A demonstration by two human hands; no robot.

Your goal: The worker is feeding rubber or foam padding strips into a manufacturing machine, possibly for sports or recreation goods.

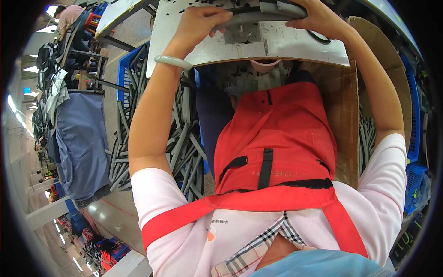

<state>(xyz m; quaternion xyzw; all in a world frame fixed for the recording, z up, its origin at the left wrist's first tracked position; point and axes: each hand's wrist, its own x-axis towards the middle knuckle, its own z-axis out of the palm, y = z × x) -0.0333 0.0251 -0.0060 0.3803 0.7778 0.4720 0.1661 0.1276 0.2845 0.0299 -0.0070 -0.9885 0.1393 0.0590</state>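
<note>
A curved grey strip [265, 16], tube-like and partly dark along its inside, spans the gap between my hands above the white worktable [207, 48]. My left hand [199, 25] grips its left end, thumb and fingers pressed together. At the strip's right end my right hand [320, 19] is closed round it, with the thumb underneath and the other fingers partly hidden. Below the strip a grey metal plate [243, 36] lies on the tabletop. A thin black loop [319, 39] lies under my right hand. Small black scraps are scattered at the table's far side.
Blue crates [123, 76] heaped with grey strips [184, 138] stand at my left. To my right is a cardboard box [346, 124] beside more grey strips [367, 134]. A pink bowl [265, 65] sits under the table edge. Another person [74, 18] is far left.
</note>
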